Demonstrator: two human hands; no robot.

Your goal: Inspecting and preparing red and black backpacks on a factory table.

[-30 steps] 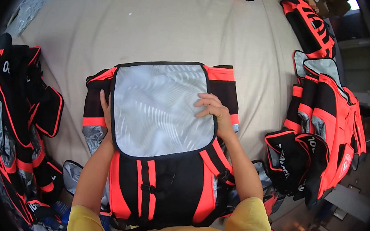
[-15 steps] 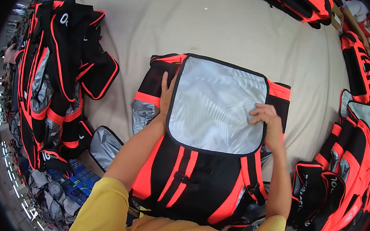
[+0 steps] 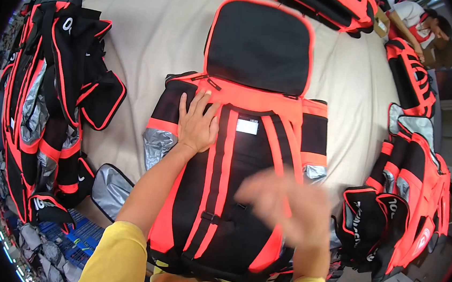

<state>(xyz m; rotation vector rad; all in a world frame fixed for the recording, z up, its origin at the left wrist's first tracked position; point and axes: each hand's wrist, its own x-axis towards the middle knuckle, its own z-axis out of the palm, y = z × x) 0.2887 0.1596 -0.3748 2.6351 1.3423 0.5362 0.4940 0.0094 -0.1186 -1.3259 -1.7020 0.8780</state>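
One wide beige table [image 3: 138,42] fills the view, with a black and orange backpack [image 3: 234,168] lying flat at its middle, the flap [image 3: 259,44] thrown open away from the person. Stacks of matching bags sit at the left edge [image 3: 46,104] and at the right edge [image 3: 408,210], well apart from the middle one. More bags lie along the far edge [image 3: 324,4]. The left hand [image 3: 198,122] rests flat on the backpack's upper left, fingers spread, grasping nothing. The right hand [image 3: 285,202] hovers blurred over the lower right of the backpack, fingers spread and holding nothing. Another person [image 3: 416,20] sits at the far right corner.
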